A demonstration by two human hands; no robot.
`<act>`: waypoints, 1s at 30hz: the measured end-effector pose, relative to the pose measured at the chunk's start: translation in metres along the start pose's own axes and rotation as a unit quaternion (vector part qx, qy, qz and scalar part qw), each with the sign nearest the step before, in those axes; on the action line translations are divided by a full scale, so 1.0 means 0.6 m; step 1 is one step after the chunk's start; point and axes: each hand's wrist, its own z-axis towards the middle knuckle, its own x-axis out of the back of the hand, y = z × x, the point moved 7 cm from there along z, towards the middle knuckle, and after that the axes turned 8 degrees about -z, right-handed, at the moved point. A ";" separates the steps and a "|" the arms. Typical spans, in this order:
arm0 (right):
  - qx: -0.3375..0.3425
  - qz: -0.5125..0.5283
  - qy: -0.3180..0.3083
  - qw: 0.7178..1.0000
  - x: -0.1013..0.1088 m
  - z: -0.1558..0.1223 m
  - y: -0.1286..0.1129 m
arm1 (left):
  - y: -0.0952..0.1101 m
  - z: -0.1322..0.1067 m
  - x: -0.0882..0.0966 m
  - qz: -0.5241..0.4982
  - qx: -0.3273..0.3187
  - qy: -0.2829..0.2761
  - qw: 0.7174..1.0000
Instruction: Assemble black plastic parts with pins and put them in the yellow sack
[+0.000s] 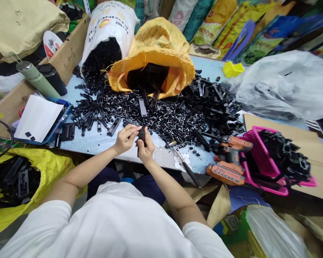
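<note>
Gripped a black plastic part [141, 134] in the right hand [146, 148] with curled fingers, at the worktable's [80, 145] edge. Held the left hand [126, 139] near-pinched beside it; could not tell on what. Risked dropping it among loose black pieces [172, 120] through a slack grip.

Black part [141, 135], orange drill [234, 144], pink basket [267, 152], white shirt [126, 222].
</note>
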 end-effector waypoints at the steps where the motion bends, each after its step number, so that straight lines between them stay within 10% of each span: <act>1: -0.007 0.006 -0.002 1.000 -0.004 -0.002 -0.001 | -0.001 -0.001 -0.001 0.000 0.004 0.002 1.000; 12: -0.037 0.057 -0.009 0.998 -0.025 -0.028 0.012 | -0.012 0.002 0.000 -0.036 0.025 -0.068 0.997; 23: -0.036 0.040 -0.128 0.990 -0.035 -0.009 0.040 | -0.076 -0.067 -0.025 -0.004 0.186 0.028 0.982; 26: 0.015 -0.069 -0.160 0.985 0.005 0.015 0.085 | -0.118 -0.143 -0.031 0.009 0.322 0.065 0.944; 30: -0.077 -0.236 -0.058 0.967 0.163 0.077 0.240 | -0.131 -0.203 -0.027 0.167 0.357 -0.023 0.919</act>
